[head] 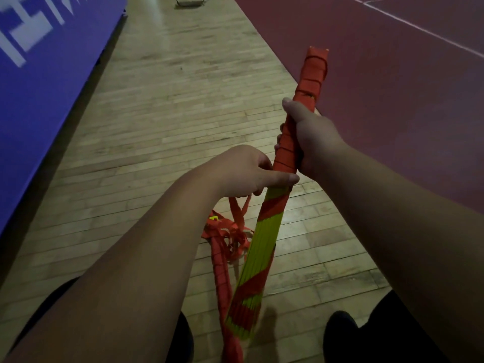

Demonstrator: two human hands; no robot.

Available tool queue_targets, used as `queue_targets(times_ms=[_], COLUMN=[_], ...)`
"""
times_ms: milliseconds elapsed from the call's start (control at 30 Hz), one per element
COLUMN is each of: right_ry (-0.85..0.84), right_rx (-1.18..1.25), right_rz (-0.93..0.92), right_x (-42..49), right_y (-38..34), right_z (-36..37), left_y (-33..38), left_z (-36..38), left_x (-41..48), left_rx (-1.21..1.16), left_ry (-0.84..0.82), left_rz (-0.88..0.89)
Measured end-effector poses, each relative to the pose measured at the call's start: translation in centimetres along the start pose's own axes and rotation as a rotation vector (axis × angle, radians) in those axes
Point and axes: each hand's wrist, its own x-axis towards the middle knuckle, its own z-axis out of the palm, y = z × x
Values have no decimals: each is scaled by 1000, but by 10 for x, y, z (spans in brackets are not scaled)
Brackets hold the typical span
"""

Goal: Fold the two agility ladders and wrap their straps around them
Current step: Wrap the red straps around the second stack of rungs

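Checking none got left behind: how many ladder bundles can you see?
2. One ladder bundle is gripped by both hands, right hand above left hand; a second, red-wrapped bundle sits lower, beside its bottom end. Others may lie out of view.

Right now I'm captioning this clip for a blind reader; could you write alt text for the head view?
Two hands hold a folded yellow ladder bundle above a wooden floor: the right hand grips its orange-wrapped upper part, the left hand holds it just below. Loose straps and another wrapped bundle lie underneath.
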Motion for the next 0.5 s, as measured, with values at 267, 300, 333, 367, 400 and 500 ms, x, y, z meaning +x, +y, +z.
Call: queue_targets(times_ms=[267, 300, 333, 367, 400, 500], right_ry=[175, 174, 171, 167, 162, 162], right_rx=[-106, -111, -117, -122, -127, -107], right_rz=[85, 84, 83, 81, 74, 61], right_x=[12, 13, 14, 15, 17, 19], right_y=[2, 0, -1, -1, 0, 4], right_z=[3, 4, 5, 6, 6, 7], left_y=[0, 0, -1, -2, -3, -2], left_z=[13, 13, 13, 14, 14, 15], left_x=[3, 5, 6, 8, 9, 10], left_rx=[226, 230, 241, 262, 284, 295], left_ry=[28, 41, 55, 68, 83, 126], left_rz=[-35, -40, -42, -49, -61, -103])
